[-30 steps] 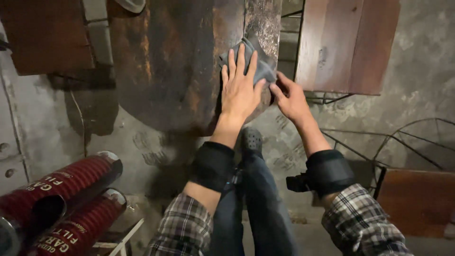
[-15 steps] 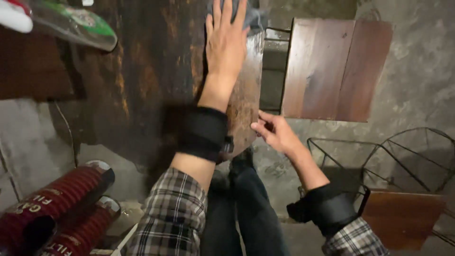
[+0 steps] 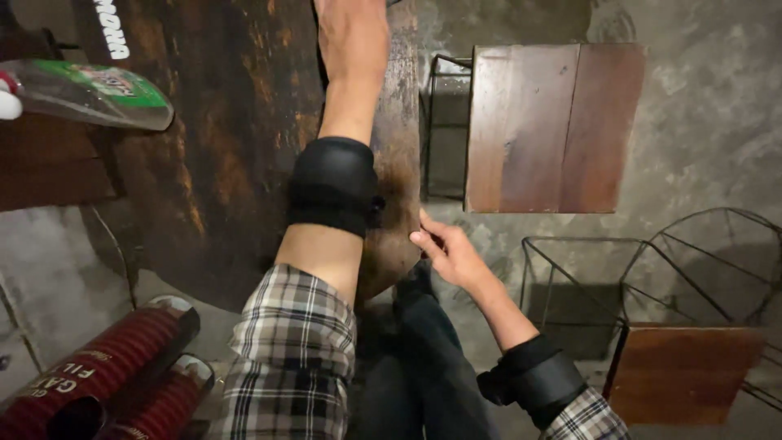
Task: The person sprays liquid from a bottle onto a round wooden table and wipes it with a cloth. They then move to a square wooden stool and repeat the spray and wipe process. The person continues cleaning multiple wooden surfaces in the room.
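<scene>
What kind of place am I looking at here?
Probably a workshop or a cafe-style room being cleaned. A dark, worn round wooden table lies under the left hand; the right hand touches its edge. Wooden stools on wire frames stand on bare concrete floor, with red cylinders nearby.

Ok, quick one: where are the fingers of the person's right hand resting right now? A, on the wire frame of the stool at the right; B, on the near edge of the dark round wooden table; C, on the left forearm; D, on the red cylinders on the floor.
B: the right hand has its fingers on the near rim of the dark round wooden table, apart from the wire stool frame.
</scene>
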